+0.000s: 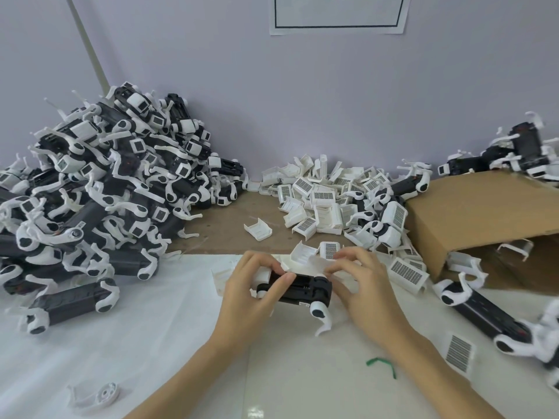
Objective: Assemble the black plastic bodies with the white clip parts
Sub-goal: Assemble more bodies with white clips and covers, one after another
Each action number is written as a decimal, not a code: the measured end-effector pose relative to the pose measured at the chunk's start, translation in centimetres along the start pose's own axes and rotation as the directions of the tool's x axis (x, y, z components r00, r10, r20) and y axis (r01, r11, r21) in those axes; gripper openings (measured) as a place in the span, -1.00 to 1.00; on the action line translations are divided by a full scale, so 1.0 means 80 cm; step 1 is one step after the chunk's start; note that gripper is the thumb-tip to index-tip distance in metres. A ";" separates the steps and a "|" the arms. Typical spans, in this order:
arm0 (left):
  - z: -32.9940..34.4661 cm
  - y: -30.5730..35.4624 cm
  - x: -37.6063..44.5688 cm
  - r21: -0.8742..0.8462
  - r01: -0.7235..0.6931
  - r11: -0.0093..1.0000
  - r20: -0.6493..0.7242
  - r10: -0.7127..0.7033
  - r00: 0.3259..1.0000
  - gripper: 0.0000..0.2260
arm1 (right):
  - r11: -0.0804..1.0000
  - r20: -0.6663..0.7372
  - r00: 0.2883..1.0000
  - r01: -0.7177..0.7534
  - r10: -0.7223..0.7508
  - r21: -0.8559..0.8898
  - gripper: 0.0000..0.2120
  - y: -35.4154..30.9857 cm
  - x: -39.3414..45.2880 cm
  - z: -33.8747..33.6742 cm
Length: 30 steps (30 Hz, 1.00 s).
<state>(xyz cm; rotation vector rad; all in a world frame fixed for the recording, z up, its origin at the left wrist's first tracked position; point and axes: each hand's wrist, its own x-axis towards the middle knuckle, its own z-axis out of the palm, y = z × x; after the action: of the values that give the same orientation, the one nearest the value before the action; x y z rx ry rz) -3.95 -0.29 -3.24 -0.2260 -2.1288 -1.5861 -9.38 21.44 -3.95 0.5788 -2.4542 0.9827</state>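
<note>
Head view: the left hand grips a black body low over the white desk, thumb across its top. The right hand pinches a white clip at the body's far edge. Loose clips lie heaped just behind, some spilling beside the right hand. A tall pile of assembled bodies fills the left. An open cardboard box sits on the right, another body before it. A green tie lies near the right forearm.
</note>
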 end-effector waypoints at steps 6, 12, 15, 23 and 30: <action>-0.002 0.004 -0.003 -0.020 0.027 0.999 0.082 -0.025 0.996 -0.71 | 0.704 0.079 0.949 -0.281 0.306 0.652 -0.89 -0.017 0.009 -0.004; -0.005 -0.001 -0.005 -0.065 0.045 0.997 0.107 -0.038 0.994 -0.62 | 0.510 0.190 0.914 -0.362 0.358 0.780 -0.56 -0.022 0.017 -0.007; -0.004 -0.002 -0.005 -0.072 0.041 0.997 0.109 -0.033 0.994 -0.64 | 0.481 0.148 0.927 -0.309 0.344 0.820 -0.64 -0.030 0.016 -0.007; -0.005 -0.001 -0.007 -0.158 0.194 0.968 0.130 -0.174 0.976 -0.59 | 0.775 0.247 0.962 -0.242 0.114 0.584 -0.66 -0.045 -0.003 0.009; -0.001 -0.003 -0.004 -0.069 0.156 0.985 0.165 -0.143 0.976 -0.72 | 0.774 0.135 0.985 -0.170 0.110 0.610 -0.69 -0.052 -0.008 0.007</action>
<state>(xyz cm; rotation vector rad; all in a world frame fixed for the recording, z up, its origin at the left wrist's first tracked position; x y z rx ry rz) -3.75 -0.41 -3.58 -0.2302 -2.2498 -1.7981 -6.81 18.46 -2.43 0.6561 -2.2361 1.8993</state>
